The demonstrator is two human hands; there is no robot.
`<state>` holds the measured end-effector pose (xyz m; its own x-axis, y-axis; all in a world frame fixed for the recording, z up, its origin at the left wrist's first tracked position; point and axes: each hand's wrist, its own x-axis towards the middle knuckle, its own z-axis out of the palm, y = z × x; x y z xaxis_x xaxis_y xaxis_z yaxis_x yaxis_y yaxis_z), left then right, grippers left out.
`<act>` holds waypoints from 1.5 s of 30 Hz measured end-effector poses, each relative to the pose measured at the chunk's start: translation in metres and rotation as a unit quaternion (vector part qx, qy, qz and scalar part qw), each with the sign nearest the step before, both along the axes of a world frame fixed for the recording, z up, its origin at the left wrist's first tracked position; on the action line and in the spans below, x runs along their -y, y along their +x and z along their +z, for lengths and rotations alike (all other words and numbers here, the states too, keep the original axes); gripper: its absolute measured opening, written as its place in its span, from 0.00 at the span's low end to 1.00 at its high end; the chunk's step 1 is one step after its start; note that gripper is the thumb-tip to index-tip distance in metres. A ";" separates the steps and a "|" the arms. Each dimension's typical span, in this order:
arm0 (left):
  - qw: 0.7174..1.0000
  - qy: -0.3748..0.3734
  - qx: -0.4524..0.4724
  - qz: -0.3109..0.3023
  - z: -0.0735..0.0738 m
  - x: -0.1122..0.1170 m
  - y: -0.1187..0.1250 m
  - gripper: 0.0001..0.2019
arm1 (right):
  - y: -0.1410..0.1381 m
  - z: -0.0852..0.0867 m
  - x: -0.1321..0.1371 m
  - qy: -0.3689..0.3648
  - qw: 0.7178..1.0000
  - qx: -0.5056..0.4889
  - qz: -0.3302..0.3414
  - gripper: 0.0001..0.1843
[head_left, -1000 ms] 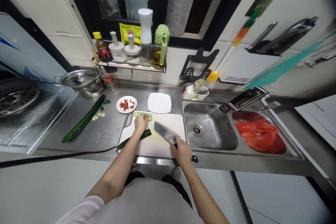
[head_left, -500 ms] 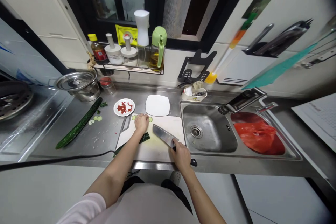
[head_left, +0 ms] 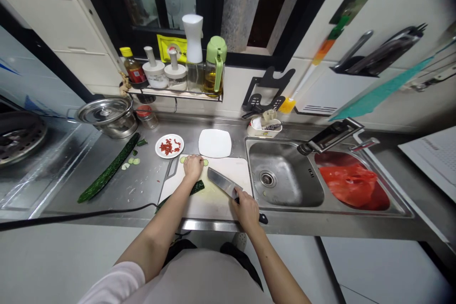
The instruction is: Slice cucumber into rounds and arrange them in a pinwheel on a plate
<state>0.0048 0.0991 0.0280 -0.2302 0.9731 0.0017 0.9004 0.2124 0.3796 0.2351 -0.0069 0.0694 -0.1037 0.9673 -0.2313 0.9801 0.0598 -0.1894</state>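
My right hand [head_left: 247,208] is wrapped round the black handle of a kitchen knife [head_left: 221,180]. Its broad blade rests low over the right half of a white cutting board [head_left: 235,167], angled to the upper left. At the board's far edge my left hand [head_left: 193,168] has its fingers drawn together on a row of cucumber slices [head_left: 205,163], which show on both sides of it. What lies under the fingertips is hidden. A cut length of cucumber [head_left: 197,186] lies on the board, partly covered by my left forearm.
Behind the board are a white square plate [head_left: 214,143] and a small plate [head_left: 159,152] with chopped red pieces. A whole cucumber [head_left: 109,168] lies at left, near a lidded steel pot [head_left: 119,123]. The sink [head_left: 287,190] is at right. A black cable [head_left: 89,214] crosses the counter.
Almost nothing differs. Both hands and the knife hold their places over the board; the whole view has shifted very slightly.
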 end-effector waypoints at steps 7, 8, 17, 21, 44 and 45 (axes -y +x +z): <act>0.995 0.028 0.075 0.059 0.004 0.009 -0.012 0.12 | -0.003 0.005 0.001 -0.012 0.996 -0.070 -0.050 0.18; 0.993 0.039 0.090 0.066 0.004 0.013 -0.015 0.12 | -0.004 0.005 0.001 -0.020 0.995 -0.076 -0.062 0.18; 0.987 0.078 0.135 0.041 0.004 0.073 -0.041 0.12 | -0.012 -0.005 -0.006 -0.049 0.989 -0.107 -0.084 0.17; 0.990 0.072 0.117 0.023 0.004 0.093 -0.040 0.12 | -0.016 -0.005 -0.007 -0.054 0.991 -0.106 -0.062 0.17; 0.980 0.081 0.115 -0.143 -0.005 0.109 -0.023 0.13 | -0.054 0.014 0.003 -0.132 0.986 -0.075 0.066 0.15; 0.979 0.081 0.116 -0.145 -0.007 0.109 -0.023 0.13 | -0.056 0.016 0.003 -0.135 0.986 -0.075 0.068 0.15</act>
